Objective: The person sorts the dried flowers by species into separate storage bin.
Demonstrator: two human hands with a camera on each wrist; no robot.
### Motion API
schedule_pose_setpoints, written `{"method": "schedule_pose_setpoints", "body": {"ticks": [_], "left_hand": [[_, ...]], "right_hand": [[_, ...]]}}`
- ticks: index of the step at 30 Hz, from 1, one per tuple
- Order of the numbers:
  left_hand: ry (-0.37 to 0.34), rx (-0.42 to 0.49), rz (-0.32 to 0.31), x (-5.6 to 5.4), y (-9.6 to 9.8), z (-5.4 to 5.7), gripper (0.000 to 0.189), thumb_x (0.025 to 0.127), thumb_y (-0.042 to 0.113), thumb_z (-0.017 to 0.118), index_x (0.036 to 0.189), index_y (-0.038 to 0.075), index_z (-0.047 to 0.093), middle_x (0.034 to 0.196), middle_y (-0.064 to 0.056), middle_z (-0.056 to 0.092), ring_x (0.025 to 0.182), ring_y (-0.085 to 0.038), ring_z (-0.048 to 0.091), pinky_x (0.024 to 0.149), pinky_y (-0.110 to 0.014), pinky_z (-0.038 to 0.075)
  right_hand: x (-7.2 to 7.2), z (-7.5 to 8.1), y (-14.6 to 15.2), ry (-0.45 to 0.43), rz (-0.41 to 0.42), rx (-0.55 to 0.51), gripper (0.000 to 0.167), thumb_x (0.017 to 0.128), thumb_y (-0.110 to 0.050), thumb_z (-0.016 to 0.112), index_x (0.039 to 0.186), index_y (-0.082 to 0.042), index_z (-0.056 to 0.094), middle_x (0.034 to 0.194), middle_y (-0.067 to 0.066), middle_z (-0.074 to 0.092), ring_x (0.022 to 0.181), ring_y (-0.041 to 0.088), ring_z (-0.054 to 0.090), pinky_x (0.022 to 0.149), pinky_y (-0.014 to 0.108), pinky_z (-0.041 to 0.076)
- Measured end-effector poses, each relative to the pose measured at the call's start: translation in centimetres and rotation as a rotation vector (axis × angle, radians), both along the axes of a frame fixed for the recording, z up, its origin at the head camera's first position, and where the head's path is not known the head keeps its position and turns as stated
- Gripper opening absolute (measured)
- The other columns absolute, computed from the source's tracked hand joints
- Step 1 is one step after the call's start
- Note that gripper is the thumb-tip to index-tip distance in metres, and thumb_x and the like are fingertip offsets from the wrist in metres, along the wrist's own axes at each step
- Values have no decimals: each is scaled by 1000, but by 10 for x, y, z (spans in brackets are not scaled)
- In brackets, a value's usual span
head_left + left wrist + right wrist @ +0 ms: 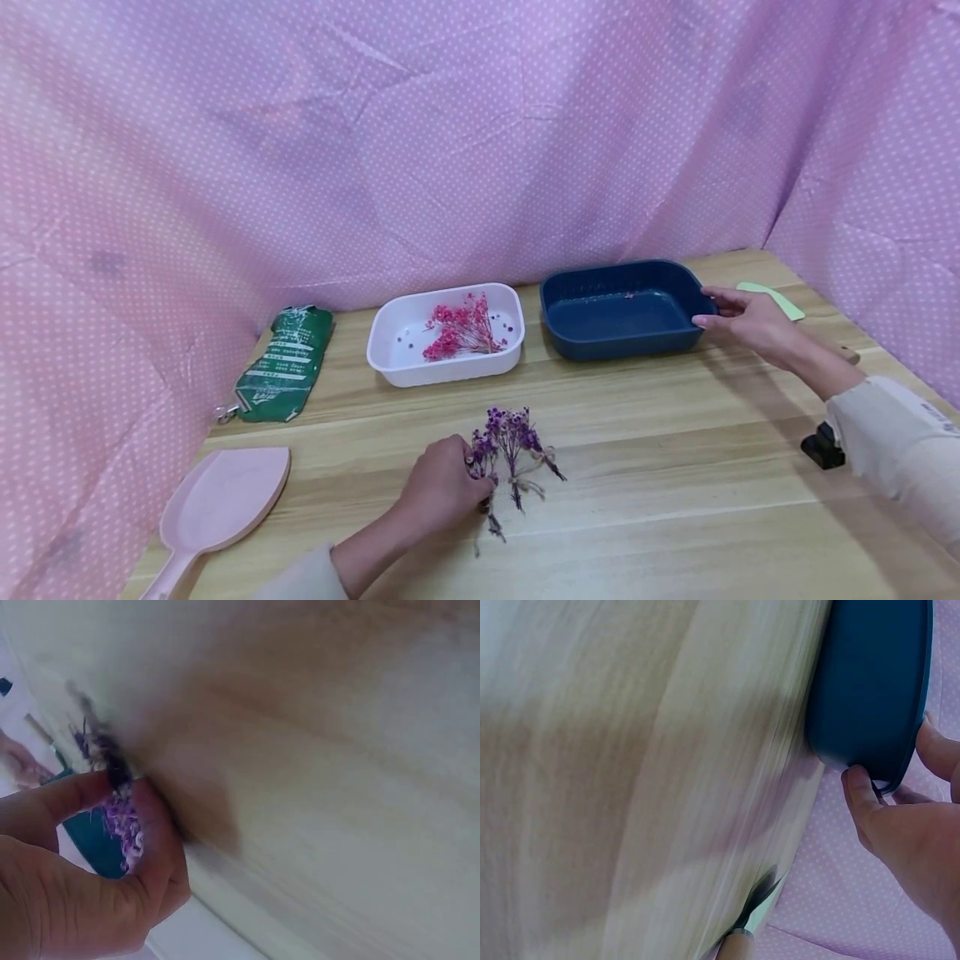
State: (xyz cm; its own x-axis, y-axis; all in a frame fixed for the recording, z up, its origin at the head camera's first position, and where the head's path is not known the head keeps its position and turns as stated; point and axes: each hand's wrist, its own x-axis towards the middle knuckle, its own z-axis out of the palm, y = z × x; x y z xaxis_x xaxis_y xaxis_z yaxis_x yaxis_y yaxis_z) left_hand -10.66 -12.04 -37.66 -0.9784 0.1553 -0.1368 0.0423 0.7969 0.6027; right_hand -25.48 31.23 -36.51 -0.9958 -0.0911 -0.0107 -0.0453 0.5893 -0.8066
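Observation:
My left hand (444,483) pinches a small bunch of purple dried flowers (124,832) between thumb and finger, low over the wooden table. Beside it lie more purple dried flowers (512,433), with thin ties round their stems. At the back right, my right hand (757,327) grips the right end of a dark blue basin (615,346); in the right wrist view its thumb is at the rim and its fingers are against the outer wall. A white basin (450,377) left of the blue one holds pink-red dried flowers (467,325) and scattered dark bits.
On the left lie a green packet (288,367) and a pink scoop (228,496) with a handle. A tool with a light green blade (772,298) and wooden handle (736,946) lies right of the blue basin. A black object (822,447) is near my right sleeve. Pink dotted cloth (480,150) hangs behind.

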Motion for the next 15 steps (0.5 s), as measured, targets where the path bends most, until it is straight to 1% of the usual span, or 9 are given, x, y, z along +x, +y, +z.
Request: {"method": "schedule_pose_setpoints", "body": {"ticks": [3,6,9,11,15], "left_hand": [[10,-14,-38,-1,-4,3,26,69,1,77,86,0,58,69,-4,54,57,-14,50,49,-25,45],[37,-27,-70,1,-6,5,31,65,-6,72,94,-1,60,73,-2,56,62,-13,51,54,-26,47],[57,-32,-82,3,-8,4,38,63,-10,67,99,-1,59,73,0,55,64,-12,50,57,-26,47],[63,-36,-82,3,-8,4,38,62,-11,65,98,-1,59,73,0,55,64,-12,50,57,-26,47],[41,-21,-79,3,-10,4,32,62,-12,65,91,0,62,74,-1,56,65,-13,51,57,-26,47]], "right_hand": [[0,1,0,-2,0,10,73,92,-35,65,146,4,34,143,32,37,123,36,39,70,0,38],[0,1,-1,-1,0,19,73,92,-35,65,146,4,34,142,32,38,124,38,38,69,0,38],[1,2,-1,6,1,27,73,92,-35,65,145,4,35,141,32,39,122,37,39,69,1,38],[2,2,-1,8,2,27,73,92,-35,65,145,4,35,141,32,39,122,36,39,69,1,38],[2,3,-2,-1,2,22,73,92,-35,65,146,4,34,141,32,39,122,36,39,69,1,39]]}}
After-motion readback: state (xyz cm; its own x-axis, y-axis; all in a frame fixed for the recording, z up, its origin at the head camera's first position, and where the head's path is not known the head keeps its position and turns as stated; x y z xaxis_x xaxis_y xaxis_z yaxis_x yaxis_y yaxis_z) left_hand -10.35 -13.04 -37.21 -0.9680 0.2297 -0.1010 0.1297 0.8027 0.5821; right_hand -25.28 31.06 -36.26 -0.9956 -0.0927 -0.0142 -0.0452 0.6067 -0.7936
